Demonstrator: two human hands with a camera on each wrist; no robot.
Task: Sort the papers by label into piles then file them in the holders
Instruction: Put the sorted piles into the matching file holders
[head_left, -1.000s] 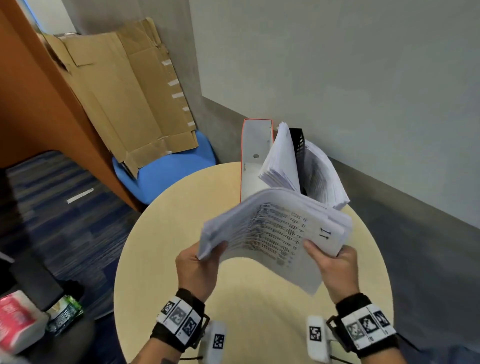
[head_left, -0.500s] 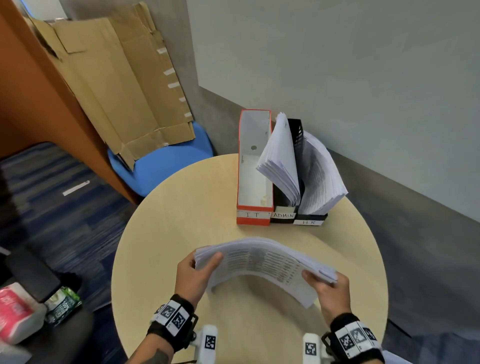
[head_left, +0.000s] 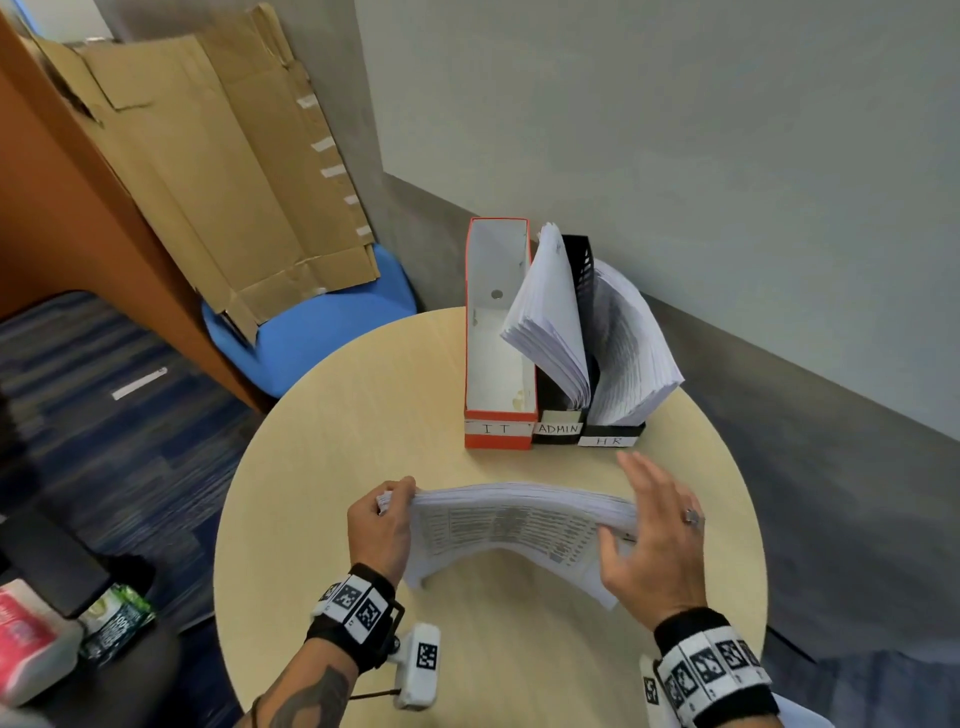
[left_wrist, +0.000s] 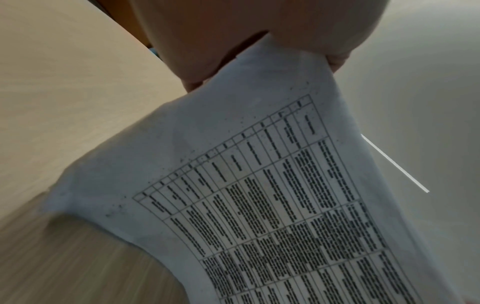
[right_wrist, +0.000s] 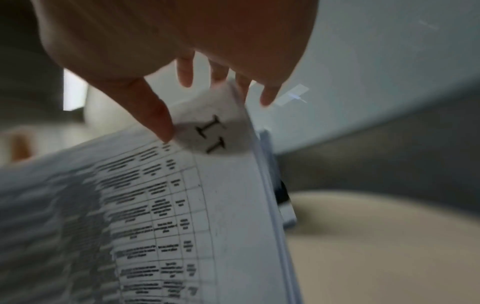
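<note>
Since half a second earlier the right hand had let go of the paper stack and lifted — fingers now spread and straight, only the thumb tip touching the sheet beside the handwritten "IT" mark. The left hand pinched the stack's left edge, thumb on top, fingers curled under. The stack sagged in an arch, its near edge down on the round table, lower than before. Beyond it stood three holders side by side, touching: the orange IT holder with no papers in it, the black ADMIN holder and the black HR holder — both with papers fanning out. Left of the table, a blue chair with flattened cardboard leaning on it. The wrist views were blurred; printed tables showed on the top sheet.
</note>
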